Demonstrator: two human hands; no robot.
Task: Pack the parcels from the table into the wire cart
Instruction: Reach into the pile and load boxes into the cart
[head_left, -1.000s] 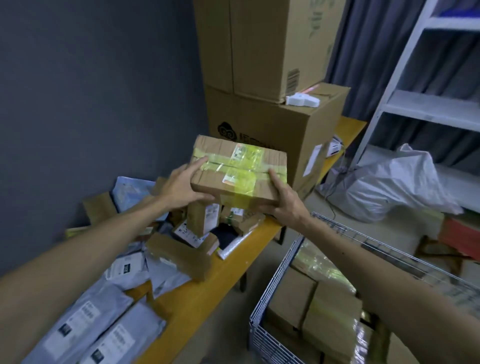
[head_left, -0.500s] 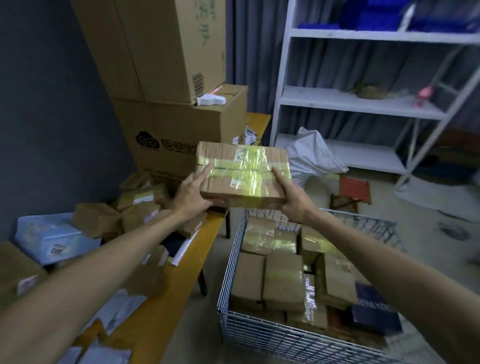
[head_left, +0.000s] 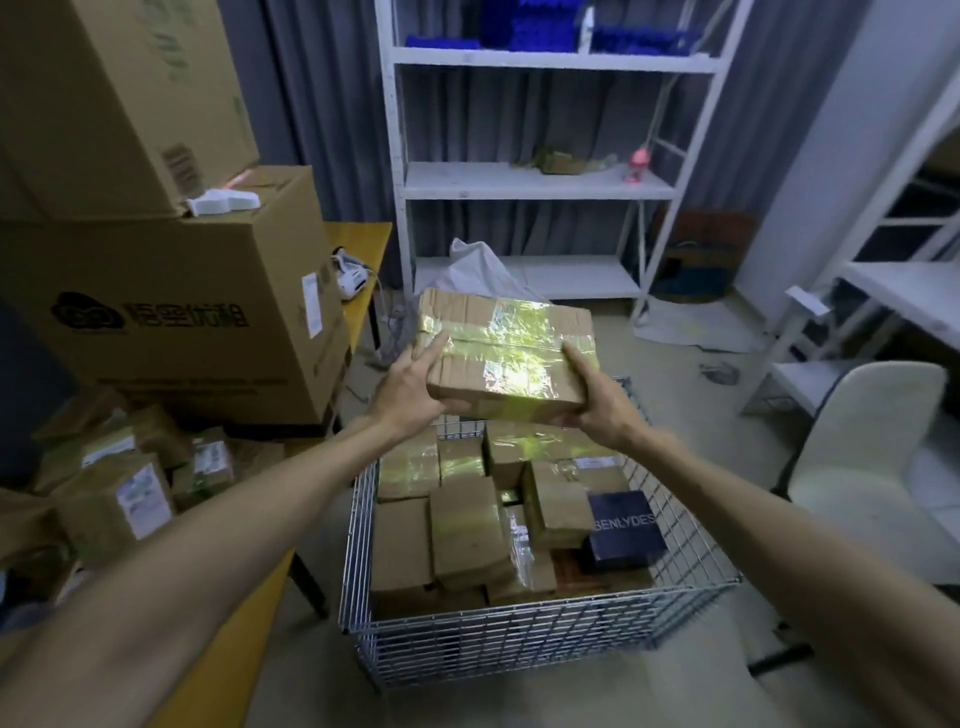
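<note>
A flat cardboard parcel (head_left: 506, 353) wrapped in shiny yellow-green tape hangs above the far end of the wire cart (head_left: 540, 642). My left hand (head_left: 410, 387) grips its left edge, thumb on top and fingers underneath. My right hand (head_left: 597, 392) grips its right edge the same way. Inside the cart lie several brown taped parcels (head_left: 465, 530) and a dark blue box (head_left: 626, 527) with white lettering. More small parcels (head_left: 117, 493) with white labels sit on the yellow table (head_left: 228, 654) at the left.
Two big cardboard boxes (head_left: 171, 306) are stacked at the table's far end. A white metal shelf unit (head_left: 530, 182) stands behind the cart with a white bag (head_left: 478, 270) at its foot. A white chair (head_left: 862, 441) stands to the cart's right.
Both hands have carried the taped parcel from over the table rightward to above the cart. My view has swung right, so the cart now sits in the middle.
</note>
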